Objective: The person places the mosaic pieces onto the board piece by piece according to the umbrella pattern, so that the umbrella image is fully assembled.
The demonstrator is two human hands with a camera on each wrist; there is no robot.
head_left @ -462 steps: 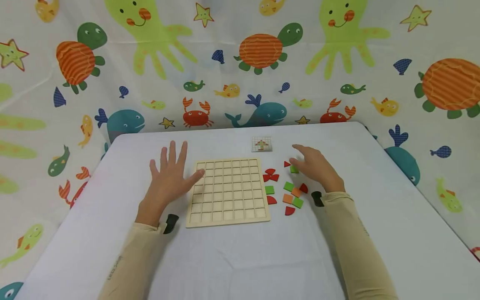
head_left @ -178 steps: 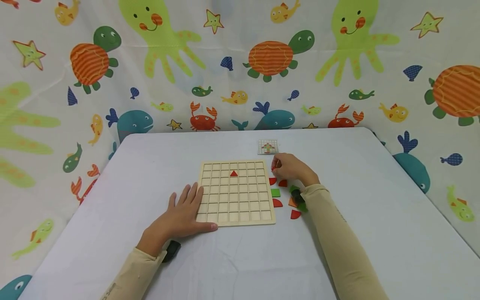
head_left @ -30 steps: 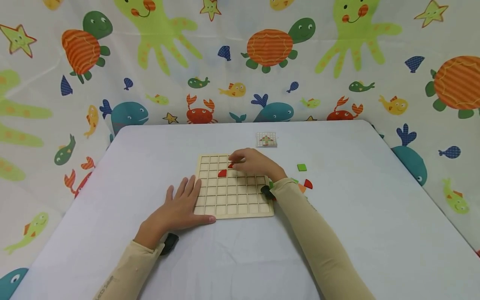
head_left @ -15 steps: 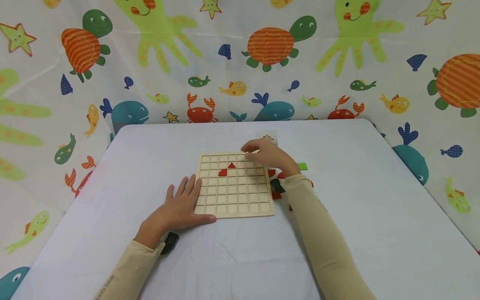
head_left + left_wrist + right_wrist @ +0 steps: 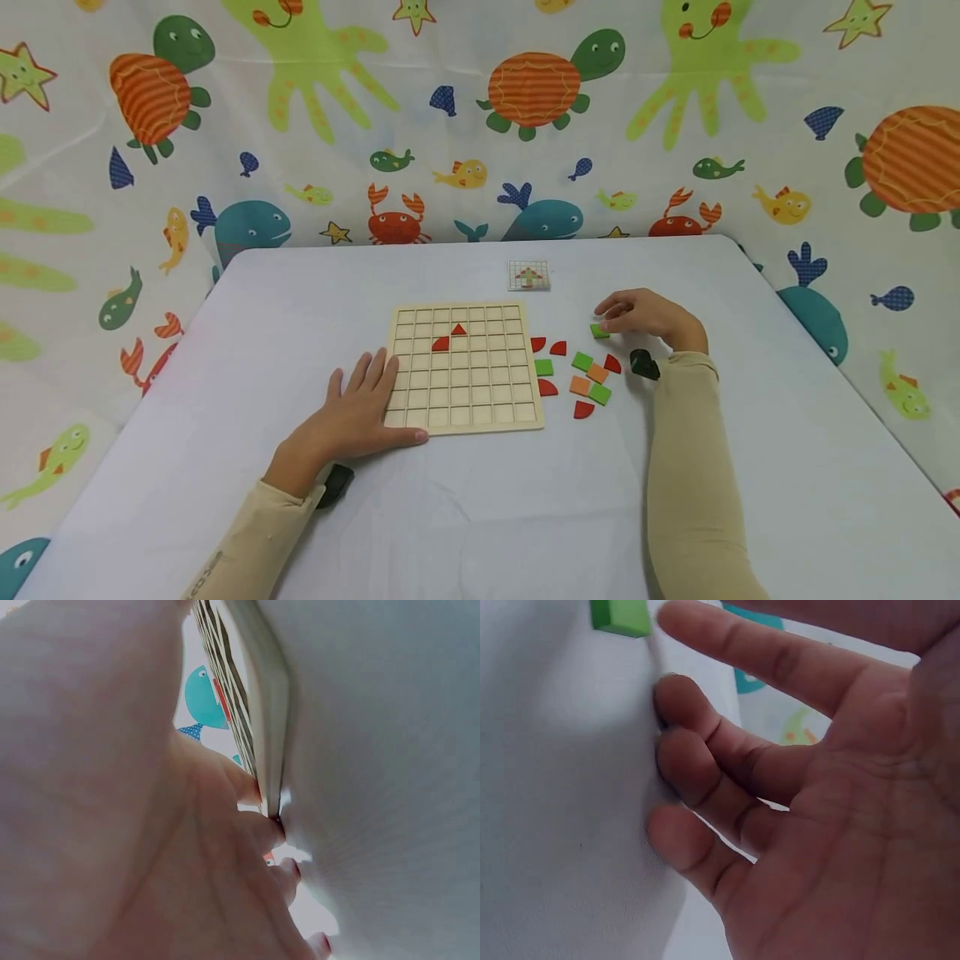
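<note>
- The left hand lay flat, fingers straight, pressing the near-left corner of the wooden grid board.
- The right hand, fingers loosely curled and holding nothing, hovered just beside a green square tile on the table, right of the board.

Your pale square gridded board: light unvarnished-looking wood, matt, smooth; its edge in left wrist view plain and pale. Small green square tile by your right hand: flat painted colour, matt, sharp clean edges in right wrist view. White tabletop: smooth, matt, faint sheen. Backdrop with sea-animal print: thin soft sheet, creased. Your beige sleeves: snug knit cloth.
</note>
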